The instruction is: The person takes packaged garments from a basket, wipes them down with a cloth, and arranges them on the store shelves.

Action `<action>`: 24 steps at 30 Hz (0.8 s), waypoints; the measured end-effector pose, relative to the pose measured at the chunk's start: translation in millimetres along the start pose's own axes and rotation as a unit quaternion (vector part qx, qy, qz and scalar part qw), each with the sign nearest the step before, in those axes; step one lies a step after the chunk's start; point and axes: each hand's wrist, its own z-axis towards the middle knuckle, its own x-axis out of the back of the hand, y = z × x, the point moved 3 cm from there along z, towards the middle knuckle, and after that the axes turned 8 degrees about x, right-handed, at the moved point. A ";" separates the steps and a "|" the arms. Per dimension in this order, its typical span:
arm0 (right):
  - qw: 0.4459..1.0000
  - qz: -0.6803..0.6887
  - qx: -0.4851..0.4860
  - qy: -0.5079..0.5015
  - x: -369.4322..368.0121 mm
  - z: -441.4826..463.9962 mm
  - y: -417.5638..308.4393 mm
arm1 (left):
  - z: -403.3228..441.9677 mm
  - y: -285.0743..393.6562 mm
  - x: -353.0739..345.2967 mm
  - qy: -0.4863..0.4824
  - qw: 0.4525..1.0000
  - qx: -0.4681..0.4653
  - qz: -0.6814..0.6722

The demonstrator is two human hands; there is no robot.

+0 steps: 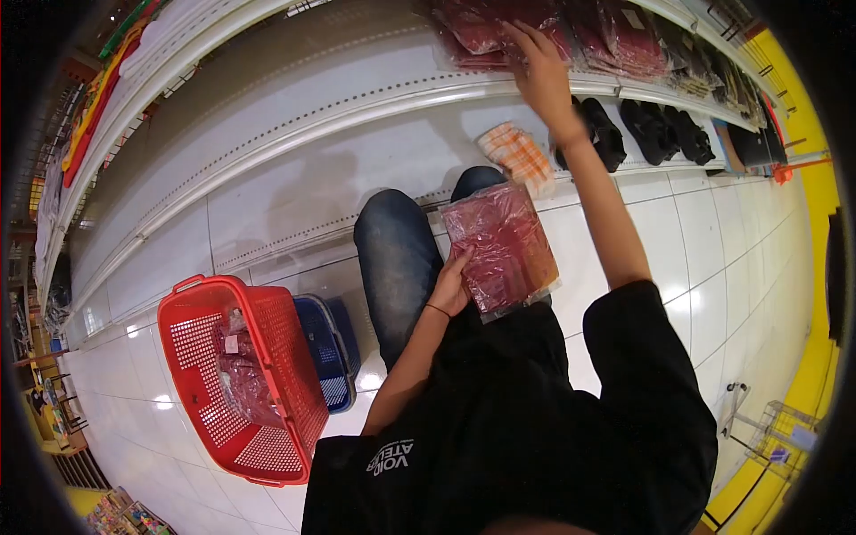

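Over the person's knees (392, 236), the left hand (452, 287) grips a plastic-wrapped red package (499, 245), its long axis running roughly toward the shelf (495, 91), where the right hand (540, 78) (fingers extended, grip indeterminable) is nearer the stacked packs (617, 40).

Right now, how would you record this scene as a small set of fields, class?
left hand: the left hand holds a wrapped red packet
right hand: the right hand is at the shelf packets, fingers extended; firm grip cannot be told
baskets: red basket, wrapped goods inside; blue basket beside it
near knee: orange checked cloth
below shelf packets: black shoes
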 end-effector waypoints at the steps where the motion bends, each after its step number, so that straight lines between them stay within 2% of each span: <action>1: 0.997 0.019 0.046 0.064 14.0 -9.4 -21.9 | -1.9 -0.4 -2.1 0.008 1.000 -0.017 0.009; 3: 0.988 0.096 -0.098 -0.074 36.8 -59.4 -71.2 | -2.0 -0.4 -4.0 0.015 0.999 -0.035 0.019; 4: 0.971 0.146 -0.112 -0.152 49.1 -79.5 -98.3 | -2.2 -1.0 -4.4 0.016 0.998 -0.048 0.027; 5: 0.963 0.166 -0.057 -0.203 55.8 -106.7 -117.1 | -2.6 -0.8 -4.7 0.017 0.997 -0.063 0.036; 6: 0.958 0.161 -0.079 -0.223 67.0 -122.9 -137.8 | -5.1 -1.1 -4.2 0.017 0.997 -0.064 0.036; 7: 0.931 0.155 -0.139 -0.298 75.0 -143.8 -153.1 | -7.9 -0.1 -5.3 0.015 0.996 -0.067 0.050; 9: 0.921 0.097 -0.192 -0.324 88.6 -171.5 -177.4 | -13.0 3.1 -10.9 0.011 0.995 -0.072 0.065; 11: 0.919 0.117 -0.225 -0.301 94.8 -178.9 -191.4 | -24.1 7.1 -32.8 -0.141 0.987 -0.073 0.004; 14: 0.917 0.161 -0.264 -0.253 99.3 -169.2 -189.6 | -49.3 13.3 -74.9 -0.179 0.982 -0.061 -0.004; 15: 0.913 0.206 -0.261 -0.237 102.3 -160.6 -184.3 | -53.7 17.5 -77.6 -0.185 0.978 -0.081 0.053; 16: 0.906 0.252 -0.258 -0.221 108.0 -153.0 -181.8 | -59.7 23.9 -77.9 -0.185 0.978 -0.082 0.054; 17: 0.878 0.292 -0.314 -0.213 117.5 -148.5 -179.1 | -67.4 34.3 -79.4 -0.177 0.957 -0.136 0.186; 18: 0.878 0.294 -0.313 -0.213 123.8 -143.0 -174.7 | -76.0 44.3 -81.6 -0.163 0.917 -0.186 0.314; 19: 0.821 0.380 -0.392 -0.165 126.0 -139.4 -166.0 | -83.7 57.2 -84.1 -0.128 0.886 -0.236 0.378; 20: 0.748 0.459 -0.465 -0.115 125.1 -135.8 -160.5 | -87.7 60.0 -82.3 -0.126 0.885 -0.239 0.379; 21: 0.647 0.565 -0.511 -0.025 121.6 -130.1 -159.1 | -93.6 67.4 -75.7 0.021 0.857 -0.318 0.406; 22: 0.647 0.568 -0.509 -0.027 119.4 -126.9 -157.8 | -103.1 74.1 -68.8 0.167 0.803 -0.389 0.420; 23: 0.572 0.625 -0.531 -0.001 115.1 -124.8 -157.2 | -109.9 78.6 -59.0 0.169 0.800 -0.393 0.420; 24: 0.493 0.675 -0.549 0.024 110.7 -122.8 -157.5 | -112.5 79.7 -38.8 0.107 0.918 -0.298 0.239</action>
